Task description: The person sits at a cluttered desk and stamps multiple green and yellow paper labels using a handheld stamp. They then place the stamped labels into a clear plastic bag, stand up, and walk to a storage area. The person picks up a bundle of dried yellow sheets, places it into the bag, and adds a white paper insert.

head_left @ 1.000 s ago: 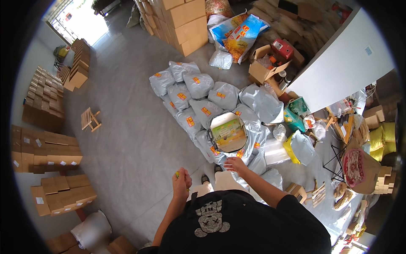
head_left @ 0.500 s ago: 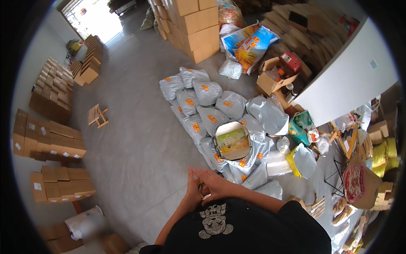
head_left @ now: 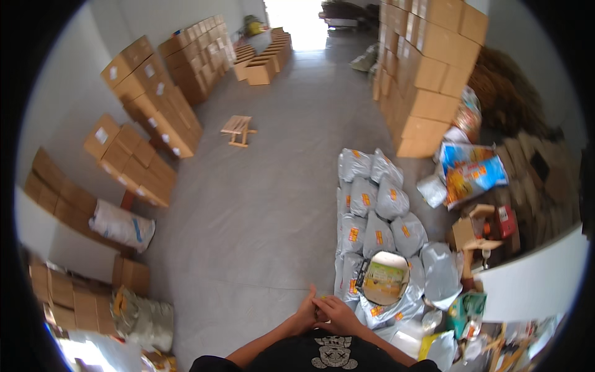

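My left hand (head_left: pixel 305 315) and my right hand (head_left: pixel 339 316) meet in front of my body, low in the view. The fingers of the right hand bend over those of the left, and one left finger points up and away from me. A small yellowish bit shows between them, too small to name. Just right of the hands lies a pile of grey plastic bags (head_left: pixel 364 197) with orange and red labels. On top of it rests a pale tub (head_left: pixel 385 255) with a dark rim, holding a flat green and yellow printed package.
A small wooden stool (head_left: pixel 237 126) stands on the grey floor (head_left: pixel 273 204). Stacked cartons (head_left: pixel 139 158) line the left wall, and a tall carton stack (head_left: pixel 427 93) rises at the far right. An opened carton (head_left: pixel 469 232) and a white panel (head_left: pixel 527 273) stand right of the bags.
My view has turned left and lifted, so the bags now appear farther right and the far doorway nearer the middle. My hands stay together, with the fingers slightly shifted.
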Tool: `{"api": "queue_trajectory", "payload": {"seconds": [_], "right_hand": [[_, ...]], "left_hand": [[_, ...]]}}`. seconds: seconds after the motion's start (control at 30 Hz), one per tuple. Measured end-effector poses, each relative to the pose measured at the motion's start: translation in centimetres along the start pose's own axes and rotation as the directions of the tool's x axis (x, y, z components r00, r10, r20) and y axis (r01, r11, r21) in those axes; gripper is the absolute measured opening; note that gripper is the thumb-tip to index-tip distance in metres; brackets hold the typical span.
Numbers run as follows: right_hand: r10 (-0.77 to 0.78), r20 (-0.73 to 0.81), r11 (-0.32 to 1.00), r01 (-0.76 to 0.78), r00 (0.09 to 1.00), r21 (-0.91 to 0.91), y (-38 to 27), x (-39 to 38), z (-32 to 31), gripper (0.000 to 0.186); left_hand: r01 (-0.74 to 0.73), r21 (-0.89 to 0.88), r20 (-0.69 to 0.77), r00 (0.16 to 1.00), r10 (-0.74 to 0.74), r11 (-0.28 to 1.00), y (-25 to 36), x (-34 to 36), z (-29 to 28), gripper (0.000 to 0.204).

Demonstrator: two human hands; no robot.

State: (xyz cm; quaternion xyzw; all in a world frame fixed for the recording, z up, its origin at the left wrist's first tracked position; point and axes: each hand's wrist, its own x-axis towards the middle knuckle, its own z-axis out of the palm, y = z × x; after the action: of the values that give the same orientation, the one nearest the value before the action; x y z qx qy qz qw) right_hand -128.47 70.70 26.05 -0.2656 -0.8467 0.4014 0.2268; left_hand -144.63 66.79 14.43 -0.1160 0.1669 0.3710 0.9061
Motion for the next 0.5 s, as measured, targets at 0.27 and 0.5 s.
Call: {"api": "queue_trajectory", "payload": {"seconds": [0.27, 0.5], "right_hand": [[-0.149, 0.083, 0.988, 0.151, 0.985, -0.028, 0.3, 1.0, 1.5, 0.065], [-0.28, 0.203, 0.958, 0.285, 0.938, 0.005, -0.8, 3.3, 2.0, 0.062]], "left_hand": [[-0.182, 0.09, -0.392, 0.898, 0.203, 0.979, -1.9, -2.1, 5.2, 0.067], [-0.361, -0.023, -0.595, 0.754, 0.277, 0.932, -1.9, -4.6, 8.3, 0.063]]}}
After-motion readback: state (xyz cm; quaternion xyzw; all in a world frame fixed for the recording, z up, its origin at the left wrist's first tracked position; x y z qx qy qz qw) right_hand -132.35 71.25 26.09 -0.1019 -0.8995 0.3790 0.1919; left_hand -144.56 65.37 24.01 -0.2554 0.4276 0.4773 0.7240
